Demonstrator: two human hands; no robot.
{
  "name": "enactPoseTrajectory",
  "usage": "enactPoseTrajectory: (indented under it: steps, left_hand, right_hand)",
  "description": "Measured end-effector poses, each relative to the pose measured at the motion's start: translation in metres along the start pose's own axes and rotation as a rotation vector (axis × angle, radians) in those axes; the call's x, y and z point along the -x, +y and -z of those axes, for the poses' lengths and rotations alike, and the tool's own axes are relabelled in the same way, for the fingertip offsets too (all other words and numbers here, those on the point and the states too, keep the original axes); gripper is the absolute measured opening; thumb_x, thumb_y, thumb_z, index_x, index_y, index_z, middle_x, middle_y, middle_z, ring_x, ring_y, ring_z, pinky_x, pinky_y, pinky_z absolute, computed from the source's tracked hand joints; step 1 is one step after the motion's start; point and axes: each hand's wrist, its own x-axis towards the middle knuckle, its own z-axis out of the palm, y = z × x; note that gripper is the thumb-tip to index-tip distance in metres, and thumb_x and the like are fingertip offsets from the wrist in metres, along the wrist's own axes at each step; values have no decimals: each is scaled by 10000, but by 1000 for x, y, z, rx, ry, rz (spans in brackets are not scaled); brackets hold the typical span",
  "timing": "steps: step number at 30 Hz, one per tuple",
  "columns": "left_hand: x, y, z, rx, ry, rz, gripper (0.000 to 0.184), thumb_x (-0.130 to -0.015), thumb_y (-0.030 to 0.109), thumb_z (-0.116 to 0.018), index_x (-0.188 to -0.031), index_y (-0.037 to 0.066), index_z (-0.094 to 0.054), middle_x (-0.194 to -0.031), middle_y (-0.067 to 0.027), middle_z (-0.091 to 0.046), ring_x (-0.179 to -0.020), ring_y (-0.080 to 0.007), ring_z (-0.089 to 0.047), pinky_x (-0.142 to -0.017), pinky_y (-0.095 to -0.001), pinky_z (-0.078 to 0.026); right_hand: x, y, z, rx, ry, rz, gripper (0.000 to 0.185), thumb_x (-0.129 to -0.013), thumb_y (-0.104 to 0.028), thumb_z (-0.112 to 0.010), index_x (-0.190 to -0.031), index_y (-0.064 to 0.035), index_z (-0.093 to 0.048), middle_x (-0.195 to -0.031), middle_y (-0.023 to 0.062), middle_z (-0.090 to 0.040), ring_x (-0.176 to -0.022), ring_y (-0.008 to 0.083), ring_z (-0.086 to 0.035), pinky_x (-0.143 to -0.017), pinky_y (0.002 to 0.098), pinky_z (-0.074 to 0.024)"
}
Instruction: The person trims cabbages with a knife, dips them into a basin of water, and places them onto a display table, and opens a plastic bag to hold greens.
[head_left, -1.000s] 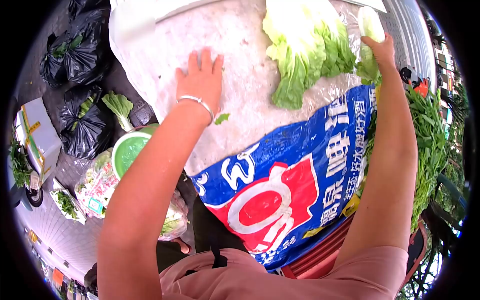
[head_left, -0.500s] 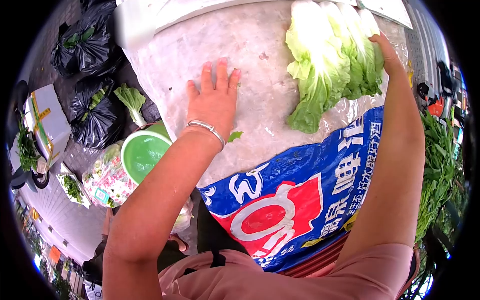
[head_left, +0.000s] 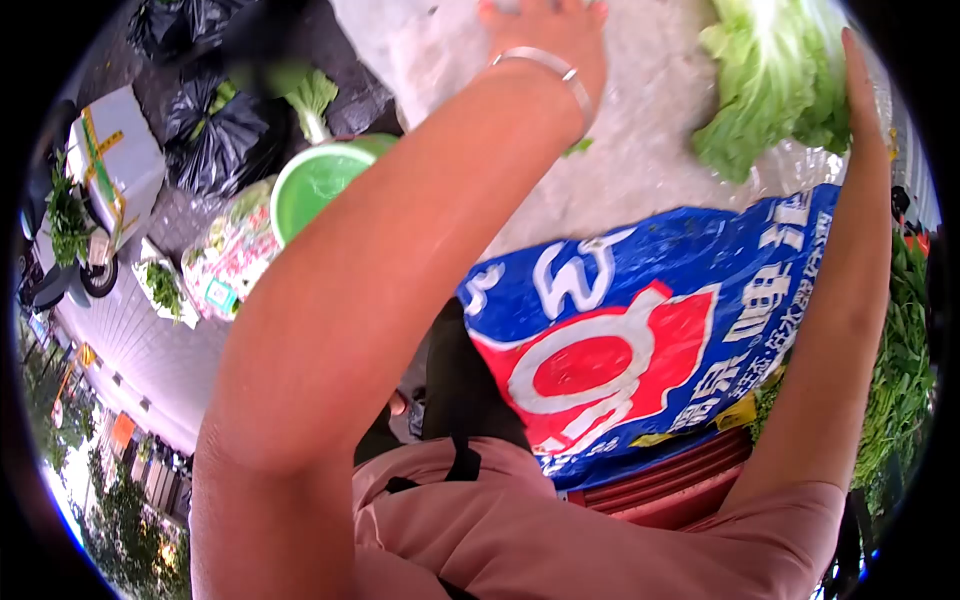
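My left hand (head_left: pixel 556 55) is at the top edge of the view, a silver bangle on its wrist. It rests palm down on a pale plastic-covered surface (head_left: pixel 640 130), fingers spread and partly cut off by the frame. A small green leaf scrap (head_left: pixel 579 147) lies beside that wrist. Pale green leafy lettuce (head_left: pixel 775 90) lies at upper right, its upper part out of view. My right hand (head_left: pixel 862 85) is against the lettuce's right side with one finger stretched out; its other fingers are hidden.
A blue and red printed sheet (head_left: pixel 640 340) covers the near side. On the left are a green basin (head_left: pixel 315 190), black plastic bags (head_left: pixel 220 135), a loose leafy vegetable (head_left: pixel 313 100) and a white box (head_left: pixel 120 160). Leafy greens (head_left: pixel 900 370) stand at right.
The view has shifted, so the surface, lettuce and both hands sit higher in the frame. My left hand now reaches farther forward, away from the lettuce's near leaves.
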Motion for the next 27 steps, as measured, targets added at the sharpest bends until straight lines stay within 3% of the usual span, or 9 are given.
enactPoseTrajectory:
  steps: [2,5,9,12,15,16,19,23,27]
  left_hand:
    - [2,-3,18,51,-117,5,533,-937,187,-454,-1445,99,-319,-1540,-153,-189,-1397,-330,-243,-1057,-575,-313]
    - [-17,-7,-1,302,-46,27,533,-897,154,-541,-1405,88,-390,-1489,-174,-307,-1374,-311,-305,-1048,-512,-352]
    - [69,-53,19,303,136,-248,446,-843,123,-601,-1267,40,-492,-1218,-206,-543,-1202,-331,-481,-1013,-443,-392]
    - [153,-106,-12,442,572,-298,311,-817,110,-591,-1101,-5,-535,-964,-223,-592,-1021,-372,-542,-986,-462,-401]
    - [290,-158,-51,523,344,184,365,-817,144,-637,-1176,93,-594,-1097,-172,-602,-1007,-342,-587,-790,-424,-489]
    - [326,-187,-96,495,680,135,192,-815,154,-648,-991,79,-642,-832,-150,-612,-758,-337,-595,-658,-410,-476]
    - [492,-202,-179,729,-27,968,265,-849,236,-641,-1041,54,-640,-912,-153,-667,-868,-315,-643,-775,-393,-495]
    - [694,-194,-296,759,-511,1337,351,-803,334,-607,-1028,68,-648,-1003,-171,-665,-977,-332,-618,-862,-410,-478]
    - [790,-188,-363,888,-533,1530,344,-803,310,-633,-1060,83,-651,-1076,-172,-655,-1007,-330,-613,-880,-388,-473]
  right_hand:
    - [30,-2,13,119,169,81,738,-834,-627,-536,-1288,-46,-552,-1221,139,-602,-1131,235,-561,-963,347,-416]
    - [115,-31,55,-78,286,254,709,-848,-599,-551,-1292,-46,-550,-1232,139,-596,-1145,233,-555,-967,334,-415]
    - [292,-110,123,-731,65,266,311,-902,-229,-648,-1118,-6,-647,-1079,101,-678,-971,153,-638,-866,269,-494]
    - [384,-116,143,-909,-269,560,173,-949,-39,-529,-1029,54,-652,-959,170,-683,-875,193,-653,-780,308,-542]
    - [475,-181,173,-1001,-591,743,79,-794,-20,-690,-854,18,-655,-770,112,-666,-651,197,-606,-573,294,-466]
    - [503,-204,178,-1030,-716,748,34,-791,-9,-681,-815,-12,-657,-704,89,-637,-614,203,-586,-534,304,-428]
    - [587,-270,165,-1051,-1126,676,55,-791,-64,-683,-810,-37,-639,-670,88,-578,-604,255,-567,-554,339,-425]
    - [710,-325,93,-900,-1338,874,139,-857,-156,-608,-935,-46,-644,-794,155,-644,-744,337,-631,-647,409,-483]
    - [837,-373,34,-713,-1331,1145,163,-873,-127,-570,-983,-39,-650,-904,190,-660,-823,357,-643,-721,419,-500]
